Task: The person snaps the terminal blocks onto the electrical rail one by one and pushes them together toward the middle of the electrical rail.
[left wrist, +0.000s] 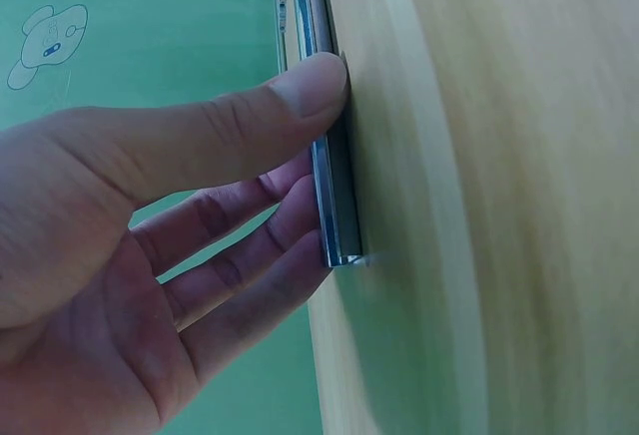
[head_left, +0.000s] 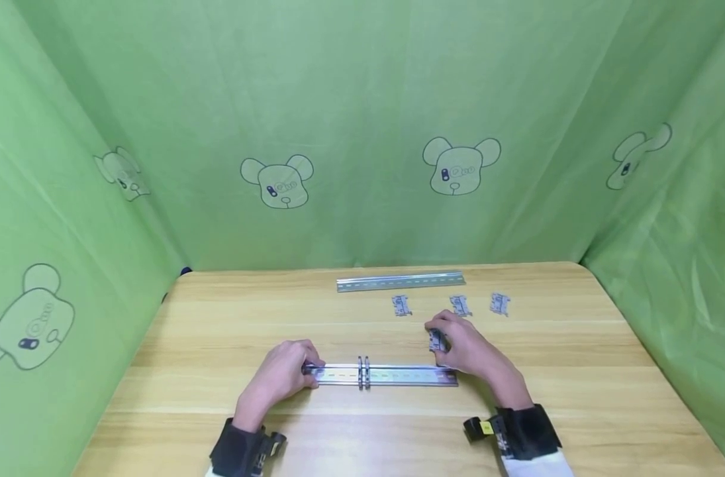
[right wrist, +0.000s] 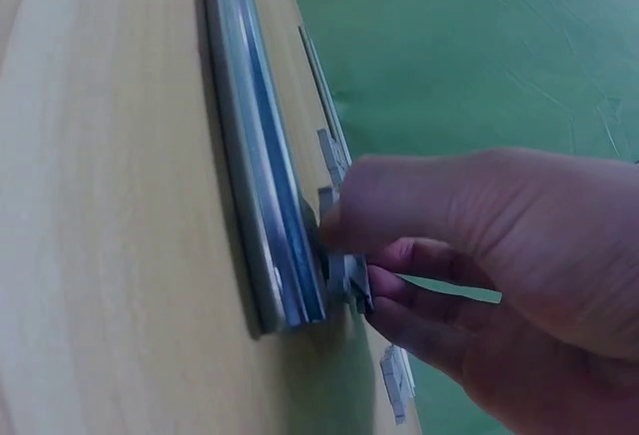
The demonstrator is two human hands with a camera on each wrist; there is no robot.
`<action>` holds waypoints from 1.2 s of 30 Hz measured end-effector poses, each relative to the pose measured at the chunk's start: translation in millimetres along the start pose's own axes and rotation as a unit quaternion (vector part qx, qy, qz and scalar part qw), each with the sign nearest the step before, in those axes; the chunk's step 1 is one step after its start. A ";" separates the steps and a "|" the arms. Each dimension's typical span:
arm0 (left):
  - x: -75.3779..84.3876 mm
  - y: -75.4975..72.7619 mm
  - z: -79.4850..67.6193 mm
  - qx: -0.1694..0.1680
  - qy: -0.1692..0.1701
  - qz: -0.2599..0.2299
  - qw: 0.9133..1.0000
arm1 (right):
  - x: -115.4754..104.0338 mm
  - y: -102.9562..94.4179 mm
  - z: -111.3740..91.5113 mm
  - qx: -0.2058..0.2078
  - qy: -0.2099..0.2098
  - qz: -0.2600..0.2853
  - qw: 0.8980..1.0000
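A slotted metal DIN rail [head_left: 400, 375] lies across the near part of the table, with two thin grey terminal blocks [head_left: 363, 373] standing on it left of its middle. My left hand [head_left: 283, 370] grips the rail's left end; in the left wrist view the thumb [left wrist: 315, 86] lies on the near edge and the fingers are on the far side. My right hand [head_left: 466, 344] pinches another grey terminal block [head_left: 437, 341] just behind the rail's right end. In the right wrist view that terminal block [right wrist: 345, 277] is partly hidden by the thumb.
A second DIN rail [head_left: 400, 281] lies near the table's back edge. In front of it are three loose terminal blocks, one on the left [head_left: 400, 305], one in the middle [head_left: 459, 305] and one on the right [head_left: 500, 303]. Green curtains [head_left: 362, 132] enclose the wooden table [head_left: 219, 318].
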State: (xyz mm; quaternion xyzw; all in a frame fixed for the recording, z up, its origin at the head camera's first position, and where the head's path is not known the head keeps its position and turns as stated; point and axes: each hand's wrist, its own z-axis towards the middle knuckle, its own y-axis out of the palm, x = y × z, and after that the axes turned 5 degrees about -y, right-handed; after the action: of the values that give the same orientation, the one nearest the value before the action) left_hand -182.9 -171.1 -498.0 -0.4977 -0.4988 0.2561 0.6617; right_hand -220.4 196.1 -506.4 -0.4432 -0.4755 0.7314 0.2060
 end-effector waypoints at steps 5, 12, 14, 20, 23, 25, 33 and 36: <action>-0.2 1.4 0.3 -0.001 0.001 -0.001 1.000 | -0.1 -4.4 -6.8 0.025 0.011 0.005 1.000; -1.4 2.7 -0.6 -0.001 0.002 0.002 1.000 | 1.8 -10.4 -16.4 0.058 0.017 0.019 0.998; -1.6 3.0 -1.1 -0.001 0.001 0.002 1.000 | 3.1 -12.3 -19.3 0.066 0.019 0.035 0.997; -1.4 3.3 -0.9 -0.002 -0.004 -0.003 1.000 | 9.9 -16.1 -30.9 0.078 0.029 0.120 0.989; -0.6 2.8 -0.6 -0.003 -0.005 -0.006 1.000 | 14.4 -17.0 -37.2 0.075 0.036 0.180 0.980; 0.0 2.3 -0.6 -0.003 -0.006 -0.007 1.000 | 16.9 -17.5 -40.7 0.067 0.043 0.215 0.973; -0.1 1.1 -1.2 -0.002 -0.008 -0.008 1.000 | 20.5 -18.9 -49.5 0.026 0.064 0.280 0.957; -0.1 0.5 -1.0 -0.001 -0.008 -0.010 1.000 | 20.7 -20.8 -51.6 0.008 0.070 0.304 0.950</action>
State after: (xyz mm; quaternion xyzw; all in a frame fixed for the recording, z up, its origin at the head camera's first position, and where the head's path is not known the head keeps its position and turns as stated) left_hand -182.0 -171.4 -498.5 -0.4914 -0.5091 0.2525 0.6599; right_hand -190.2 247.2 -505.5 -0.6155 -0.2972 0.7299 0.0103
